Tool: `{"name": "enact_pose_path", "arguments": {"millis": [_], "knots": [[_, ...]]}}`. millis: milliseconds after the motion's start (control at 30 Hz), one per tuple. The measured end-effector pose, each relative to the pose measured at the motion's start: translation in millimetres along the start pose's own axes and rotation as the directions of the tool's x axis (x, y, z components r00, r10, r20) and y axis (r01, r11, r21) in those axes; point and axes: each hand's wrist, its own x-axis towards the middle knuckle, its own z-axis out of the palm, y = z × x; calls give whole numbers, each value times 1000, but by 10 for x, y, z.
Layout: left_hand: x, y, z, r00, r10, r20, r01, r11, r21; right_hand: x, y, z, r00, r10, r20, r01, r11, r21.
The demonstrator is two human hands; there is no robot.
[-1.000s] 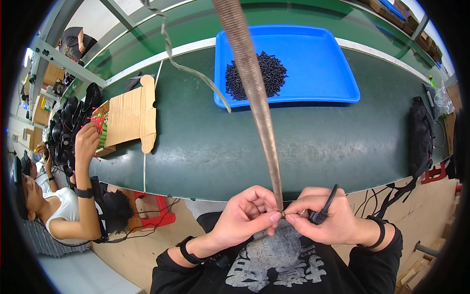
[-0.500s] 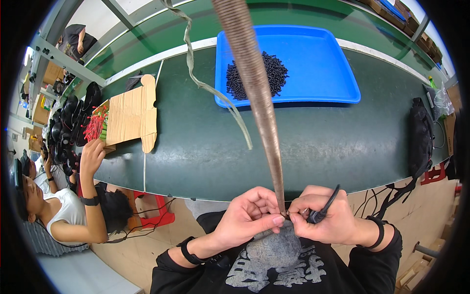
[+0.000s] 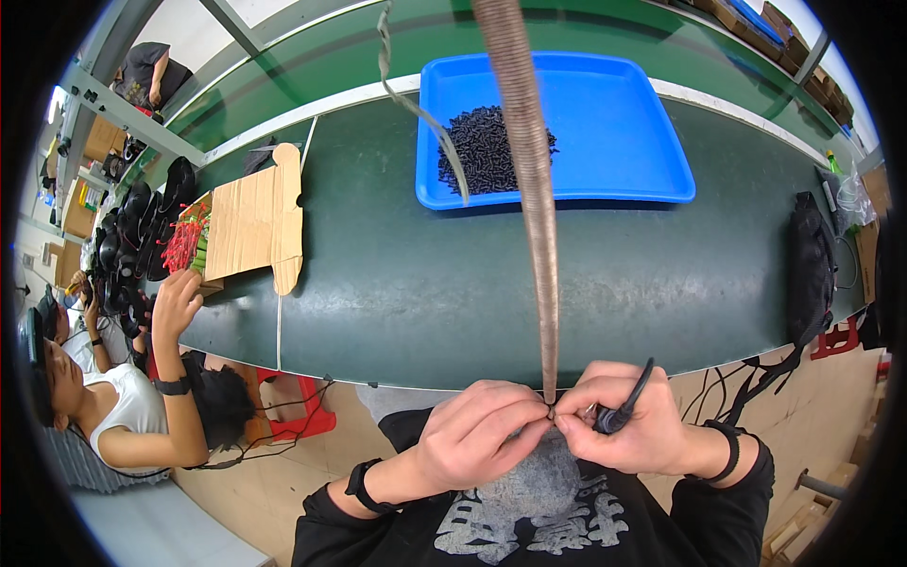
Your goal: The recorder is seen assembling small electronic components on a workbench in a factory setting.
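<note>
A long, finely ribbed, brownish metallic strand (image 3: 535, 217) runs down over the table to my two hands, where its narrow end lies. My left hand (image 3: 484, 433) is closed, thumb and fingers pinched together right beside that end. What lies in this pinch is too small to make out. Just across from it, my right hand (image 3: 624, 420) pinches at the same spot with thumb and forefinger. A black tool (image 3: 616, 414) with a thin curved end is also held in that hand, sticking up past the fingers. The fingertips of both hands nearly meet.
A blue tray (image 3: 624, 142) with a pile of small black pieces (image 3: 487, 149) stands on the green table (image 3: 397, 283). A pale twisted strip (image 3: 425, 118) hangs above its left side. Further left are a cardboard box (image 3: 248, 222) with red-tipped sticks and a person's hand (image 3: 177, 302).
My left hand has turned and its fingers have closed into a pinch. The ribbed strand has swung to the right and stands straighter. The pale strip has risen. My right hand is nearly still.
</note>
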Motion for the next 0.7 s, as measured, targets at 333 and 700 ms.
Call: {"name": "enact_pose_path", "arguments": {"millis": [333, 700], "knots": [[-30, 2, -13, 995, 96, 18, -98, 983, 158, -1, 20, 52, 998, -15, -60, 13, 999, -32], [18, 28, 12, 997, 74, -21, -69, 980, 189, -2, -4, 42, 997, -5, -72, 4, 1000, -15]]}}
